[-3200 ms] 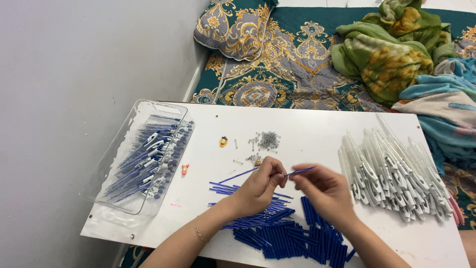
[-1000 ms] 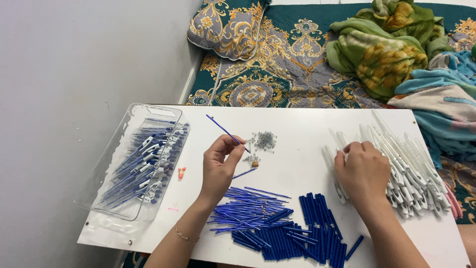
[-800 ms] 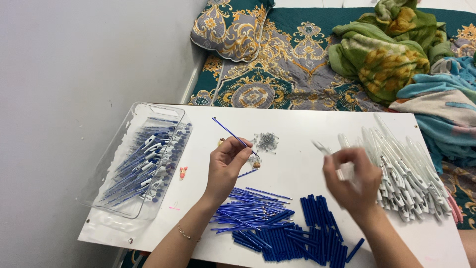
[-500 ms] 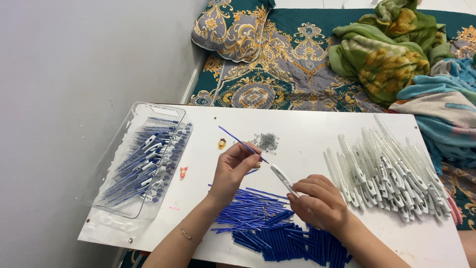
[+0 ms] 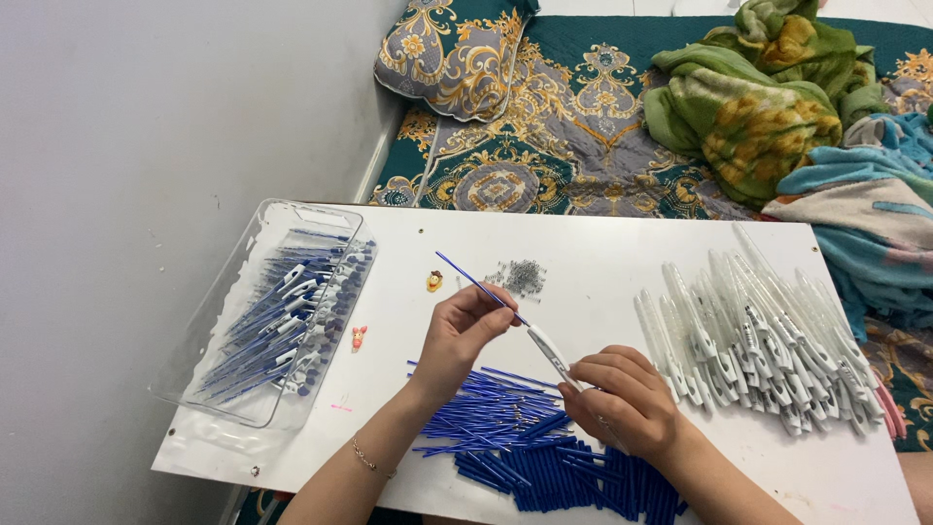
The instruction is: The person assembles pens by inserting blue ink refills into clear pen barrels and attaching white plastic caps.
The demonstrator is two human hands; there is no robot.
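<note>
Blue refill, thin and straight, is pinched near its lower end by the fingers of the left hand, its free end slanting up and away over the white worktop. The right hand has its fingers closed around a white pen barrel, whose open end meets the refill's lower end between the two hands. Judging from this, the step in hand is feeding the refill into the barrel; finishing it seems to call for keeping both in one line and sliding the refill home. Loose blue refills and blue caps or sleeves lie just under the hands. A heap of white barrels sits to the right, and a clear tray of finished pens to the left. A small pile of tiny springs lies beyond the hands.
</note>
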